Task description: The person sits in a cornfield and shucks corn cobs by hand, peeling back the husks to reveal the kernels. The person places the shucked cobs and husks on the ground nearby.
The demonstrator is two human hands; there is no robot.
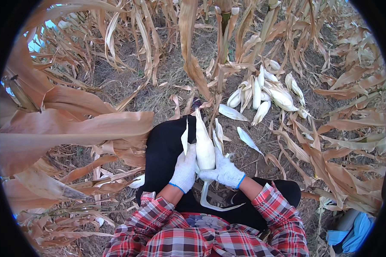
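Both my hands wear white knit gloves with blue cuffs. Between them, over my dark-trousered lap, is a corn ear in pale husk, its narrow tip pointing away from me. My left hand grips the ear's left side, with a loose husk leaf rising beside it. On the right side my right hand holds the ear near its base; husk leaves stand up by its fingers. A peeled husk strip hangs below the ear and curls to the right. The kernels cannot be seen.
A heap of husked-leaf-covered corn ears lies on the soil ahead to the right. Loose husk leaves lie nearer. Dry corn stalks stand ahead, and broad dry leaves reach in from the left. Blue cloth is at lower right.
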